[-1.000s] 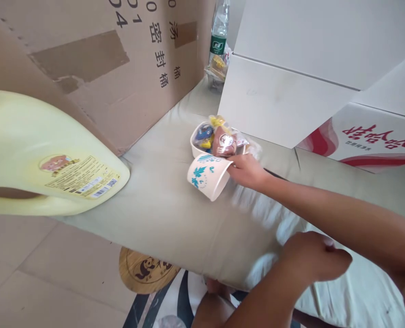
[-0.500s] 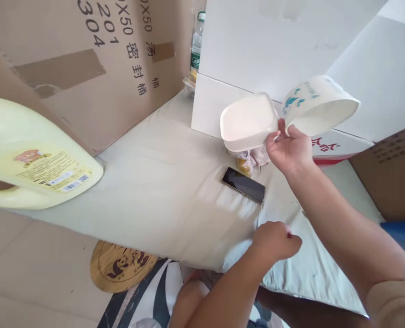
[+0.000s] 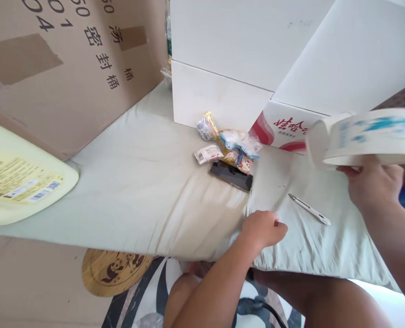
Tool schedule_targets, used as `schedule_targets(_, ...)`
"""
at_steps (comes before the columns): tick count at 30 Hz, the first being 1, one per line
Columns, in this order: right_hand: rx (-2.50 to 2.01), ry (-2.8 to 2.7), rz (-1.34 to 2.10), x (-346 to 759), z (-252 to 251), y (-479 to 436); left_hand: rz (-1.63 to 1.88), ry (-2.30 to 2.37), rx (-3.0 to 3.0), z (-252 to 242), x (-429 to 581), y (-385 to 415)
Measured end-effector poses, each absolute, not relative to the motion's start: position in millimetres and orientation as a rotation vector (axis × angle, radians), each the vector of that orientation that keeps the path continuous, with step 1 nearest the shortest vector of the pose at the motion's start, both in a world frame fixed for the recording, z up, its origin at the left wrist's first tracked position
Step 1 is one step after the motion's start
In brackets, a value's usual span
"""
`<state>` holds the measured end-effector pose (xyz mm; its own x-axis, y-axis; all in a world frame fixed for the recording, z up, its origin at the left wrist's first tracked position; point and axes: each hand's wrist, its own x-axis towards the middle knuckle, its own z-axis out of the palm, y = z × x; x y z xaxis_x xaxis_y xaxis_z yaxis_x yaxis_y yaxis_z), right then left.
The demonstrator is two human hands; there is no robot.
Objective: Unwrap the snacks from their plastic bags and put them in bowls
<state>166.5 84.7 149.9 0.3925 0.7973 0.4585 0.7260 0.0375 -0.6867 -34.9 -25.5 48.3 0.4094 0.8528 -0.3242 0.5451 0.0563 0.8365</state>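
My right hand (image 3: 373, 184) is raised at the right and grips a white bowl with blue leaf print (image 3: 369, 136), blurred by motion; a second white container edge shows beside it. My left hand (image 3: 264, 228) rests as a loose fist on the pale green cushion (image 3: 137, 191), near its front edge. Several wrapped snack packets (image 3: 228, 146) lie in a heap on the cushion. A black phone (image 3: 231, 175) lies flat just in front of them. A thin white pen-like stick (image 3: 310, 209) lies to the right of my left hand.
A large cream detergent bottle (image 3: 14, 182) lies at the left. A big cardboard box (image 3: 62, 68) and white boxes (image 3: 240, 54) wall in the back; a red-and-white carton (image 3: 284, 130) sits behind the snacks. A round wooden panda board (image 3: 115, 271) lies on the floor.
My right hand has carried the bowls from over the phone off to the right. The snack packets now lie loose on the cushion. My left hand has barely moved.
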Motion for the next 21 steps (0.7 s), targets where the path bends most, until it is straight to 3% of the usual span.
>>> schedule_targets(6,-2.351,-1.478,0.209,181,151,111,0.330,1.277,1.689,49,-25,-25)
schedule_targets(13,-2.211,-1.607,0.325,174,133,131,0.315,1.281,1.718,47,-23,-25)
schedule_targets(21,-2.040,-1.779,0.158,213,104,98,0.329,1.268,1.703,47,-27,-23)
